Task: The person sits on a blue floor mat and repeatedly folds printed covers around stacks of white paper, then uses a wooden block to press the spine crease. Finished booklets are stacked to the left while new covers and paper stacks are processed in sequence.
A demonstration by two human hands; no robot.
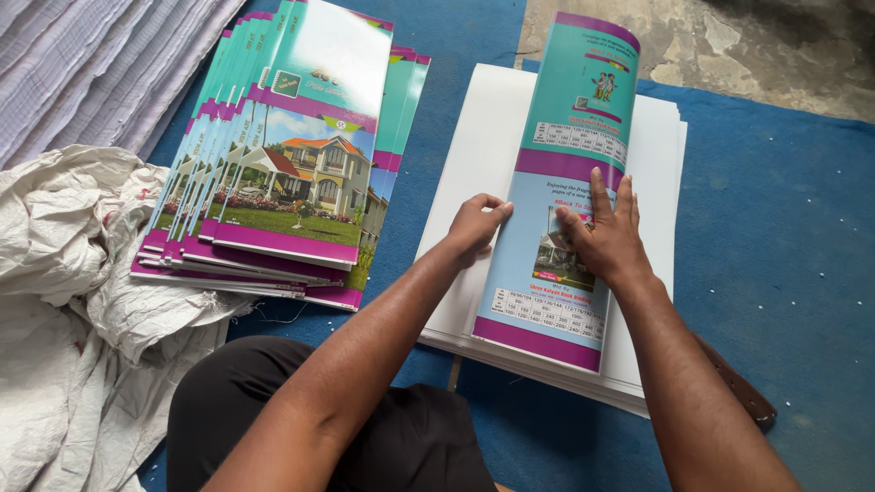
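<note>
The right hand (606, 239) is pressing a folded cover (565, 196) flat with fingers spread, atop the white stack (474, 155) near its middle. The left hand (474, 223) is curling its fingers together against the cover's left fold. Uneven pressure could be skewing the crease, or sliding it off toward the stack's right edge.

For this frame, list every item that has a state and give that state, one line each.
Left hand: fingers curled, pressing the left edge of the folded cover.
Right hand: flat, fingers spread, pressing down on the cover.
Folded cover: bent over, lying on the white sheets.
White sheet stack: flat, squared up, on the blue mat.
Printed cover pile: fanned, overlapping, house picture up.
White sack: crumpled, on the floor.
</note>
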